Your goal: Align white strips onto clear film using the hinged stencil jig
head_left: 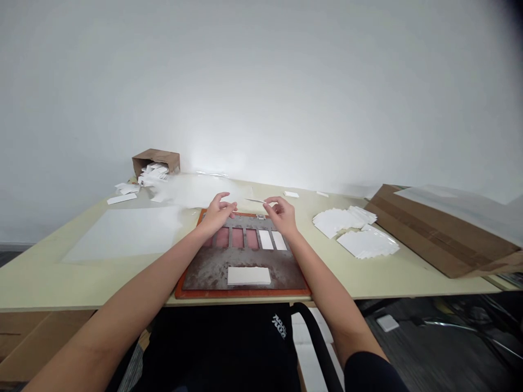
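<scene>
From my remote seat, both hands hover over the far edge of the slotted plate (212,269), which lies on a red board (241,294) at the near edge of the table (81,277). The right hand (281,215) pinches the right end of a thin white strip (256,201) between thumb and fingertips. The left hand (218,211) is loosely curled with its fingertips close to the strip's left end; I cannot tell whether it touches.

The strip hangs in the air between the hands, just beyond the plate's row of slots. I judge it is held by its end, clear of the metal, so both hands can get at it. Its long axis runs left to right, nearly level, with the left tip slightly farther away.

The two rightmost slots hold white pieces (266,239), set lengthwise near to far, and the others show pink. A larger white card (249,275) fills the near recess. Stacks of white sheets (355,231) lie within reach to the right
</scene>
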Demonstrator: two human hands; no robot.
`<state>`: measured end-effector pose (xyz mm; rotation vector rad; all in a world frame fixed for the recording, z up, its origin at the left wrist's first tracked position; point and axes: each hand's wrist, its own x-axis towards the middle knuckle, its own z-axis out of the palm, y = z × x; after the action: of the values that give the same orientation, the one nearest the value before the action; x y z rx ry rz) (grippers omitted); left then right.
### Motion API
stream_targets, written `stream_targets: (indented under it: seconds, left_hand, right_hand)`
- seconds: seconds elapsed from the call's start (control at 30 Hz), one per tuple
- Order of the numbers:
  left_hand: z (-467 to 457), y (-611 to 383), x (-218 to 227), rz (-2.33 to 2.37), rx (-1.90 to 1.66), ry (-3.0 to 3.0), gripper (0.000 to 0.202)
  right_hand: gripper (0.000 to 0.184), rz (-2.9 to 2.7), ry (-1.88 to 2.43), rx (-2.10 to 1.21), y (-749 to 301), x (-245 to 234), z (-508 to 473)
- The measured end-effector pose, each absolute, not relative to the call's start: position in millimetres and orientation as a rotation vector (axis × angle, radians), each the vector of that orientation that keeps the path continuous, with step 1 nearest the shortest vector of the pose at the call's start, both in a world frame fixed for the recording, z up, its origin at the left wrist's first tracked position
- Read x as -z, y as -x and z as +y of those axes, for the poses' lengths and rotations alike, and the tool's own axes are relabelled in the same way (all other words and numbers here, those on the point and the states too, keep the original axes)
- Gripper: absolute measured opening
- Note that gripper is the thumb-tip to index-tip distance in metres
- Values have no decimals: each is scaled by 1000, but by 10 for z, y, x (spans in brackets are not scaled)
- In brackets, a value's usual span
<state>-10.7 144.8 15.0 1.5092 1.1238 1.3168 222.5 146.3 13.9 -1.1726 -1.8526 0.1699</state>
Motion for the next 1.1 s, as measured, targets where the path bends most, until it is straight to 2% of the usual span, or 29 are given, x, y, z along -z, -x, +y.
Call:
stream_targets:
  seconds: [0.13, 0.33, 0.73, 0.97, 1.1]
  left_hand:
    - [1511, 128, -92, 1151, -1365, -1508, 57]
    - [1527, 132, -63, 1159, -1372, -1554, 55]
    - [1487, 126, -99, 1173, -1346, -1593, 52]
    - [1482, 129, -103, 1176, -1329, -1617, 49]
    - [1464, 134, -116, 1183, -1312, -1627, 48]
  right_hand:
    - [44, -1729, 1263, -126, -2348, -158, 1525]
    - [20, -1803, 1287, -140, -2499, -163, 1591]
    - [19, -1766, 1278, -283, -2529, -109, 1649]
    - [25, -1696, 1275, -520, -2488, -169, 1632]
    - [31, -1715, 1289, -862, -2431, -206, 1582]
